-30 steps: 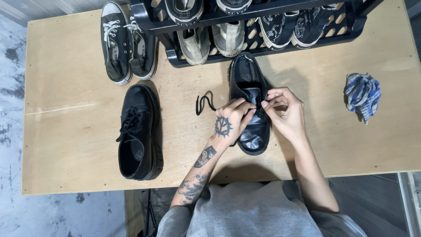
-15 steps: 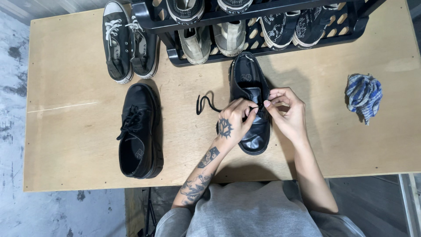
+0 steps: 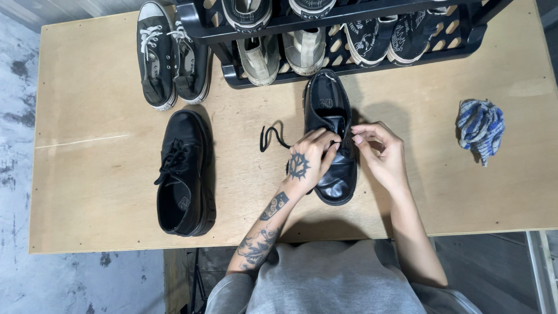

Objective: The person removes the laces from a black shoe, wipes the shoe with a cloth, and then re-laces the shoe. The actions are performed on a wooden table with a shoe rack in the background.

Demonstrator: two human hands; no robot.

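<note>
Black leather shoe (image 3: pixel 331 142) sits mid-worktop (image 3: pixel 87 116), long axis 12–6 o'clock: heel up at 12 against the shoe rack (image 3: pixel 349 64), toe at 6 toward the person. Both hands are on the lacing zone, roughly mid-length of the shoe.

Left hand (image 3: pixel 305 163) comes in from 7 o'clock and lies over the left side of the vamp, fingers pressed together in a pinch at the eyelets, apparently on the lace; exact grip hidden by the fingers. Right hand (image 3: pixel 381 154) comes in from 5 o'clock, just beside the right edge of the shoe, thumb and forefinger pinched close, other fingers curled. Can't tell what it pinches; likely the other lace end.

Loose black lace (image 3: pixel 270 136) trails off toward 9 o'clock onto the worktop, curled in a loop. Left hand is the nearer one to it.

Shoe looks glossy, smooth toe cap, chunky sole, tongue up, partly unlaced.
</note>
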